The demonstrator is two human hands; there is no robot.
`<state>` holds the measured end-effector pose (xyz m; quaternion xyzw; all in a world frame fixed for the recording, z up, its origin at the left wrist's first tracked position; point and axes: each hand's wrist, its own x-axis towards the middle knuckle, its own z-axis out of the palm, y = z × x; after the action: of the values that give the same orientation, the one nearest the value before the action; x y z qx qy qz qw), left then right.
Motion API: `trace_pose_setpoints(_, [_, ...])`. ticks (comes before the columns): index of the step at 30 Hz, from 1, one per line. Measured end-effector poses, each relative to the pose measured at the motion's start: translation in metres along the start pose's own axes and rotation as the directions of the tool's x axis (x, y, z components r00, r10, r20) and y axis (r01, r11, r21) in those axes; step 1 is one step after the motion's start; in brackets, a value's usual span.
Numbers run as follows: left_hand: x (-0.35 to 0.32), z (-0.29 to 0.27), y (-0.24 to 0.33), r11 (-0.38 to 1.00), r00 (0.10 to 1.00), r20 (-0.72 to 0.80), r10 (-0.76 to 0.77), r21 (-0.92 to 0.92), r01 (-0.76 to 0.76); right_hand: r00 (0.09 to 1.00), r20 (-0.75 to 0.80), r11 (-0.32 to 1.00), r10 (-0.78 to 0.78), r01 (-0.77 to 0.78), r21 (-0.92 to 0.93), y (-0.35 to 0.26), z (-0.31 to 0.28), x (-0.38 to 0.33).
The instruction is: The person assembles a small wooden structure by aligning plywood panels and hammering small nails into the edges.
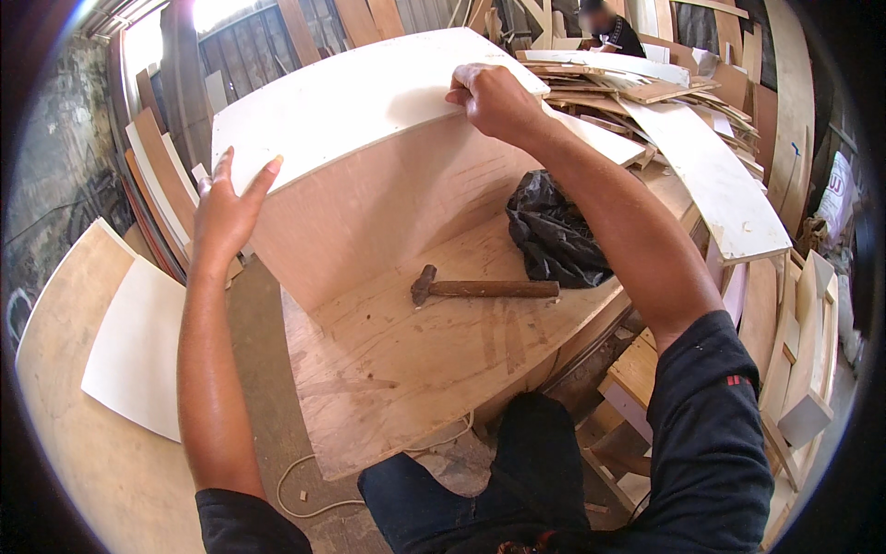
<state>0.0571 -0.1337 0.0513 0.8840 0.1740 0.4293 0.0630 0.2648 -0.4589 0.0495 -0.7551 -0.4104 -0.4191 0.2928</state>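
Observation:
A white board (pixel 360 92) lies on top of an upright plywood panel (pixel 369 198), which stands on a plywood work surface (pixel 406 369). My left hand (pixel 226 208) grips the board's near left corner, thumb on the front edge and fingers along the left end. Near the board's right end, my right hand (pixel 498 100) is closed, its fingertips pressed together just over the white face; whatever they pinch is hidden. Below, a hammer (pixel 489 288) with a wooden handle rests on the work surface, its head to the left. Beside it sits a crumpled black plastic bag (pixel 552 231).
Stacked wood offcuts (pixel 600 88) and a long white board (pixel 706 175) fill the back right. Curved plywood sheets (pixel 74 369) stand at the left. A thin cable (pixel 293 485) runs over the floor. Another person (pixel 616 32) is at the far back.

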Motion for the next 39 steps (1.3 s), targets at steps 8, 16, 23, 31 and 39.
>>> trace_pose_setpoints(8, [0.002,-0.001,0.001,0.998,0.999,0.021,-0.027,-0.048,0.028,1.0,0.026,0.998,-0.011,0.013,-0.06,0.0,0.001,0.004])
trace_pose_setpoints(16, [0.008,0.001,-0.007,0.998,0.999,-0.012,0.049,-0.048,-0.049,0.999,0.014,0.999,-0.04,0.041,-0.005,0.009,0.004,0.01])
trace_pose_setpoints(23, [0.005,-0.006,0.0,0.991,0.998,0.067,-0.005,-0.134,0.014,0.998,0.062,0.997,-0.03,0.034,-0.064,0.009,-0.001,0.014])
trace_pose_setpoints(31, [0.004,-0.005,0.0,0.994,0.997,0.071,-0.036,-0.097,0.043,0.999,0.038,0.999,-0.032,0.03,0.044,0.014,-0.001,0.009])
trace_pose_setpoints(39, [0.002,0.002,0.002,0.993,0.996,0.079,-0.05,-0.103,0.058,0.998,-0.034,0.998,-0.058,0.058,-0.022,0.011,0.004,-0.003])
